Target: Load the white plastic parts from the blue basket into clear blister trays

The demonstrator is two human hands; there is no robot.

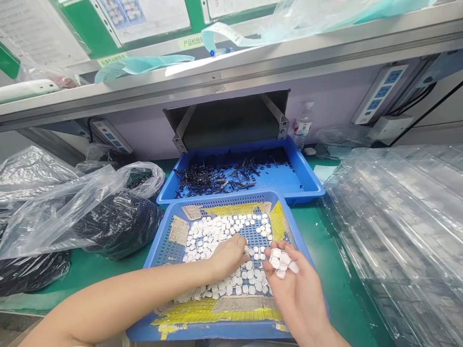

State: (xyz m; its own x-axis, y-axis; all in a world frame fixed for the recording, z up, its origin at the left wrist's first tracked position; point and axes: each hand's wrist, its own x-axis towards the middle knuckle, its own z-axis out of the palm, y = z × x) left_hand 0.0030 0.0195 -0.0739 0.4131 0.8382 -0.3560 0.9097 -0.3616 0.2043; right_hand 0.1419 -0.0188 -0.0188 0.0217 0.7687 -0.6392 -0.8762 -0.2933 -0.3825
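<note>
A blue perforated basket [213, 332], patched with yellow and brown tape, holds many small white rounded-square pieces [213, 226]. Over its middle, my left hand [227, 258] reaches in with fingers pinched around one white piece [249, 250]. My right hand [298, 289] is palm up at the basket's right side, its fingers curled around a small pile of the same white pieces [282, 261]. The undersides of my left fingers are hidden from view.
Behind the basket, a blue tray [307, 194] contains loose black parts, below a dark opening [231, 120]. Clear bags of black parts [115, 217] stand left. Stacked clear plastic trays [398, 231] fill the right. A bottle [303, 125] stands behind; a metal shelf [217, 79] crosses above.
</note>
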